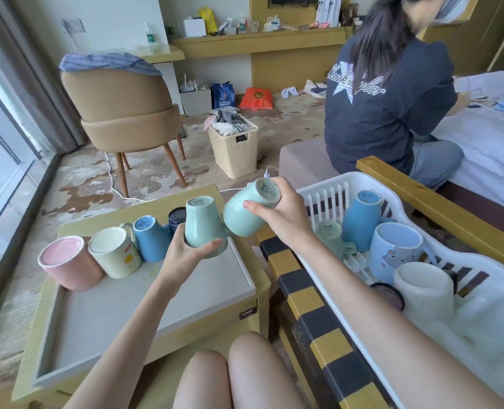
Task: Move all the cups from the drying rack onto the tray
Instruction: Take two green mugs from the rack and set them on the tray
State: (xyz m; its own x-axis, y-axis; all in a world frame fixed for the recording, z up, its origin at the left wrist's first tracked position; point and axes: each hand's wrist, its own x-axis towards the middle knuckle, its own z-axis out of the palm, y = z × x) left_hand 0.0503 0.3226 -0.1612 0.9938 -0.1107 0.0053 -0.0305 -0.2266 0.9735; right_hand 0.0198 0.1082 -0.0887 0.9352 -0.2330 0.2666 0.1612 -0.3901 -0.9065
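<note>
My left hand [185, 249] grips an upside-down mint green cup [202, 222] at its rim, just over the tray [121, 314]. My right hand [283, 214] holds a second mint green cup [244, 211], tilted with its base up, between the tray and the white drying rack [421, 329]. On the tray's far edge stand a pink cup [66, 264], a cream cup [113, 250], a blue cup [150, 237] and a dark navy cup [176, 218], all upside down. In the rack remain a pale green cup [330, 234], a tall blue cup [361, 219], a light blue cartoon cup [396, 252] and a white cup [424, 287].
The rack rests on a yellow-and-black striped bench [303, 296]. A person in a dark shirt [386, 107] sits on the bed edge behind the rack. A wicker basket [234, 149] and a tan chair [123, 107] stand on the floor beyond the tray. My knees [230, 376] are below.
</note>
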